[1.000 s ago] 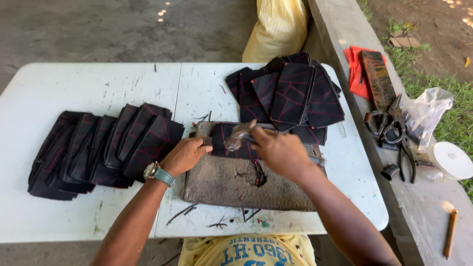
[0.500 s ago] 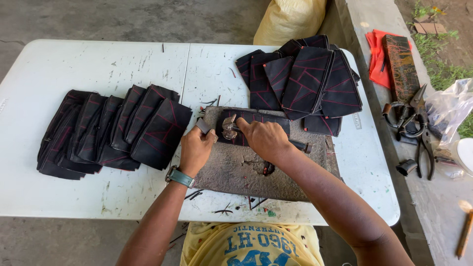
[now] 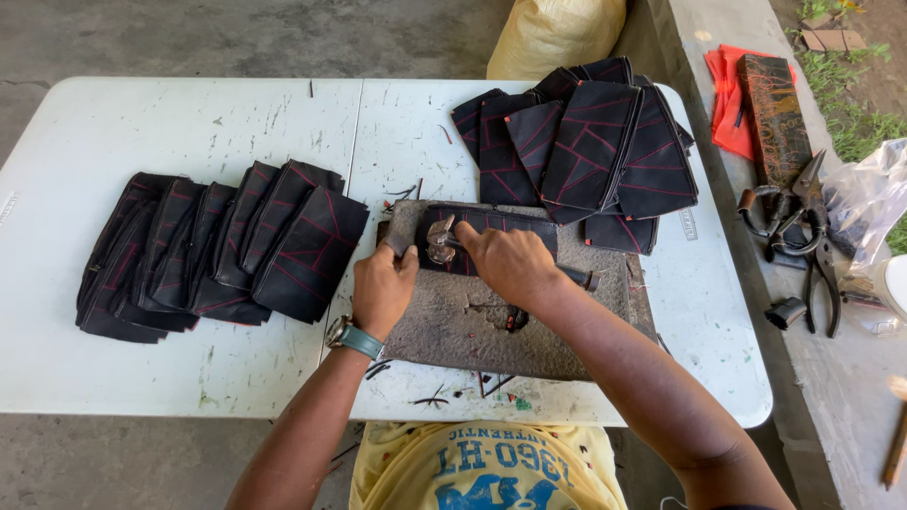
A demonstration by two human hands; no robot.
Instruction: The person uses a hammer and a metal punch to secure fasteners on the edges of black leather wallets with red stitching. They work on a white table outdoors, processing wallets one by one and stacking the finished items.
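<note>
Black pouch [image 3: 491,236] with red stitch lines is lying flat on a grey work mat [image 3: 491,331], centre of the frame, its long side running left to right. The mat is sitting on a white folding table [image 3: 189,132] and is scuffed and stained.

Left hand [image 3: 383,288] is resting on the mat's left edge, fingers curled and pressing down at the pouch's left end; whether it is actually pinching the fabric I cannot tell. A watch with a teal strap [image 3: 351,337] is sitting on that wrist.

Right hand [image 3: 510,264] is closed around a small metal tool [image 3: 440,241], holding its shiny head against the left part of the pouch (the tool's handle is hidden inside the fist). A dark stick-like piece [image 3: 576,277] is poking out to the right from under this hand.

Left of centre, a fanned row of finished black pouches [image 3: 227,246] is leaning one on the next. Upper right of centre, a second stack of black pouches [image 3: 586,142] is spreading out, just beside the mat's top edge.

Far right, on a concrete ledge [image 3: 831,397]: pliers and cutters [image 3: 803,227], an orange cloth [image 3: 732,94], a dark block [image 3: 775,113], and a clear plastic bag [image 3: 864,198]. A pale sack [image 3: 557,33] is standing at the top of the frame behind the table. Thread scraps are scattered along the table's near edge.
</note>
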